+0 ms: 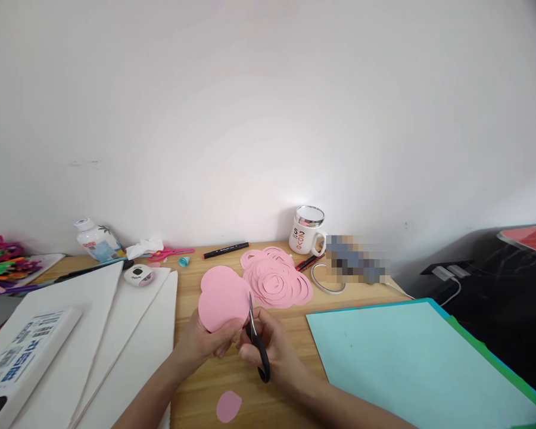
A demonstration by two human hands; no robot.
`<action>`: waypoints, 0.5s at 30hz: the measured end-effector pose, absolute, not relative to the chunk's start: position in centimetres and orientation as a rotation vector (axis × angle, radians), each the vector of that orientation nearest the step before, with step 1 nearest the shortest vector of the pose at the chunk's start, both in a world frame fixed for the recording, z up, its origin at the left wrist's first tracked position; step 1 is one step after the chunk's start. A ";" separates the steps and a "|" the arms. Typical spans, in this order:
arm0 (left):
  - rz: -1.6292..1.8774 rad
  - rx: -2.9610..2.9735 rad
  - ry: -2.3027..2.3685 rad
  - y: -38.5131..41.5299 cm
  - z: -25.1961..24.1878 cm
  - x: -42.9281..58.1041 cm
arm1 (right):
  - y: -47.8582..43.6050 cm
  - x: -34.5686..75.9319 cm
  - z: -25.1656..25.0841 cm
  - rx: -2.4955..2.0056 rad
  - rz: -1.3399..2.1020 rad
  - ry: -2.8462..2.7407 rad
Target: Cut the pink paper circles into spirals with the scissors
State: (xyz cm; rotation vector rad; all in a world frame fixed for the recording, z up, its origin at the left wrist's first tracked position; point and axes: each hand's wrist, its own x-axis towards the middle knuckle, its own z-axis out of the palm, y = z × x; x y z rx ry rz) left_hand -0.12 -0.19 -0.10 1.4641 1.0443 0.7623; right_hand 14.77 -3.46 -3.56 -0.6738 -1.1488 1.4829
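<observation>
- Head view: from afar, I'm watching the wooden table (pixel 268 412) supporting everything.
- Pale blue sheet (pixel 411 357) is lying to the right, seemingly kept aside.
- Cut pink pieces (pixel 274 280) are sitting heaped beyond both hands, probably within reach.
- Left hand (pixel 211 339) is pinching the rounded pink paper (pixel 223 298) low, likely leaving its right edge exposed.
- Right hand (pixel 277 345) is gripping black-handled scissors (pixel 259 350), probably bracing the blades alongside that edge.
- Small pink scrap (pixel 228 406) is lying nearer the camera.
</observation>
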 end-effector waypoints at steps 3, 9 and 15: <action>0.780 1.443 1.036 -0.2 -0.3 -0.2 | -3.4 14.8 -3.7 -0.690 1.498 -1.138; 0.801 1.435 1.035 -0.1 -0.5 -0.5 | -3.3 14.8 -4.1 -0.763 1.500 -1.131; 0.813 1.464 1.060 0.0 -0.4 -0.5 | -3.4 14.8 -4.2 -0.825 1.492 -1.133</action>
